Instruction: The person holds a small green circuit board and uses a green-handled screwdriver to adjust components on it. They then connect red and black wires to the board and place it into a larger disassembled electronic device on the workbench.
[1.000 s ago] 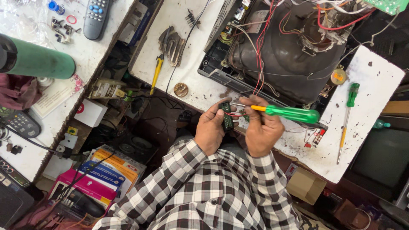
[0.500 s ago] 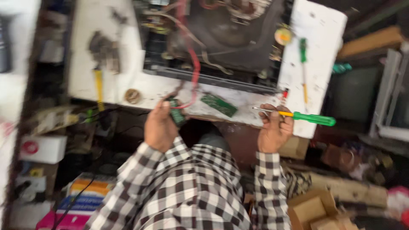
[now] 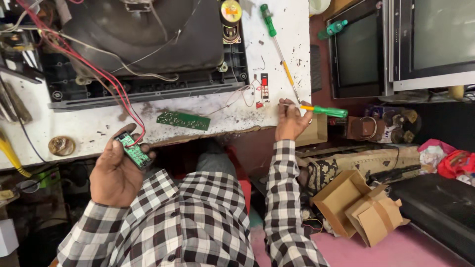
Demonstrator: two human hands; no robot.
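Observation:
My left hand (image 3: 115, 173) holds a small green circuit board (image 3: 132, 150) with red and black wires running up to the opened television chassis (image 3: 143, 49) on the white bench (image 3: 208, 111). My right hand (image 3: 291, 121) grips a green-handled screwdriver (image 3: 321, 110) at the bench's right edge, its handle pointing right. A longer green circuit board (image 3: 183, 120) lies loose on the bench between my hands. A second green-handled screwdriver (image 3: 277, 47) lies on the bench above my right hand.
A speaker (image 3: 230, 20) sits beside the chassis. Two old televisions (image 3: 396, 44) stand at the right. Open cardboard boxes (image 3: 361, 205) lie on the floor lower right. A round brown tin (image 3: 61, 145) and a yellow-handled tool (image 3: 10, 155) rest at the bench's left.
My hands have parted: the left stays with the small board, the right has carried the screwdriver to the bench's right edge. The view has swung right, bringing the televisions and boxes in.

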